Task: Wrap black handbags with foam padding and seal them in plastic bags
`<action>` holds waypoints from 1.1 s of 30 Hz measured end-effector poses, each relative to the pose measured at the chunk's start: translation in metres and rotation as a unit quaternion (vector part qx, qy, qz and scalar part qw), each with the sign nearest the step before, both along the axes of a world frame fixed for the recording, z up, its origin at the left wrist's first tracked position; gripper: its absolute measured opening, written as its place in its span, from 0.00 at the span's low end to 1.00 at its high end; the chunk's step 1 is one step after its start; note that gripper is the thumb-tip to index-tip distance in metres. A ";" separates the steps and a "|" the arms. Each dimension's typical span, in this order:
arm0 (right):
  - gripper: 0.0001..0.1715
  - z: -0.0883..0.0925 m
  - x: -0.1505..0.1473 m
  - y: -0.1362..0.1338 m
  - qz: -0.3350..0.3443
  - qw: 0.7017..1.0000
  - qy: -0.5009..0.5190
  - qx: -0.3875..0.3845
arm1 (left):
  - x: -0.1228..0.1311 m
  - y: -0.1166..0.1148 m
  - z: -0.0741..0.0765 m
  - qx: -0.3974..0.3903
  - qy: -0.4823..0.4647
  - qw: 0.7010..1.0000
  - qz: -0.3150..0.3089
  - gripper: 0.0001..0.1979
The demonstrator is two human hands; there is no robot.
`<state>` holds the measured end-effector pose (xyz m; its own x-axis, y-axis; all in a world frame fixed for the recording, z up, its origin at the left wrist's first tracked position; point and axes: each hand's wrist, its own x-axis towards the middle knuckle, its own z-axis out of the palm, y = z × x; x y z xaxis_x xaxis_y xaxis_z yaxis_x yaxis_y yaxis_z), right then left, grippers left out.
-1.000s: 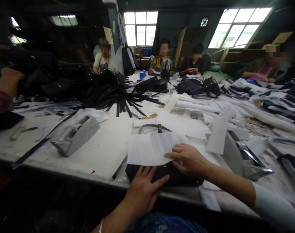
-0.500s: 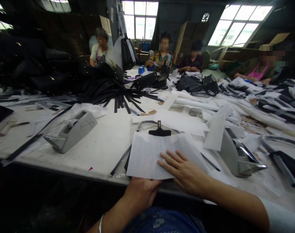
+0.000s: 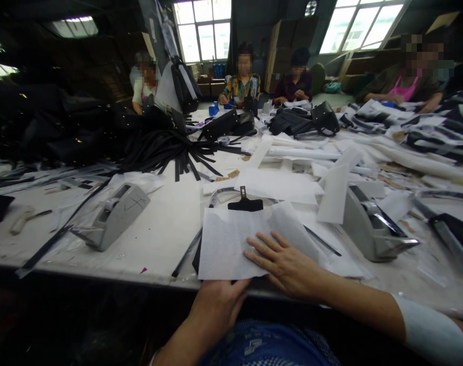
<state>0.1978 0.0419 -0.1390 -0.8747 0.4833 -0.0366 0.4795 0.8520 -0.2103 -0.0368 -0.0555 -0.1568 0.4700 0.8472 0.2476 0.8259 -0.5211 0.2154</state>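
Note:
A white sheet [image 3: 227, 239] lies over a dark bag at the table's front edge. Past the sheet's far edge show the bag's black flap with a metal clasp [image 3: 245, 203] and part of a wrapped handle [image 3: 218, 195]. My right hand [image 3: 282, 262] lies on the sheet's right half, fingers spread and pointing left. At the near edge of the sheet is my left hand [image 3: 221, 300], its fingers bent and partly hidden under the edge of the bag; what they grip cannot be made out.
Grey tape dispensers stand left [image 3: 115, 216] and right [image 3: 372, 223] on the white table [image 3: 170, 218]. Beyond are black strips [image 3: 166, 147], white sheets, black bags [image 3: 307, 119] and several people seated across the table. A hammer [image 3: 23, 219] lies far left.
The whole view has shifted slightly. Both hands keep nearly the same places at the sheet, whose right part looks a little more raised and curved.

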 end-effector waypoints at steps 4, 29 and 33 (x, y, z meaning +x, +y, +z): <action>0.42 -0.008 0.002 0.001 0.009 1.000 0.013 -0.006 | 0.012 -0.014 0.044 0.020 -0.056 0.998 0.001 0.15; 0.20 -0.017 0.001 0.003 -0.063 0.979 0.191 -0.014 | 0.004 0.052 -0.004 0.007 -0.009 1.000 0.002 0.23; 0.21 -0.019 0.005 0.004 -0.044 0.984 0.172 -0.002 | 0.003 0.052 -0.005 0.008 -0.009 1.000 -0.002 0.23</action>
<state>0.2031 0.0455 -0.1576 -0.7901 0.5589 0.2518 0.4524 0.8088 -0.3756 -0.0342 -0.0034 -0.1615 0.4691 0.8411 0.2693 0.8192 -0.5283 0.2229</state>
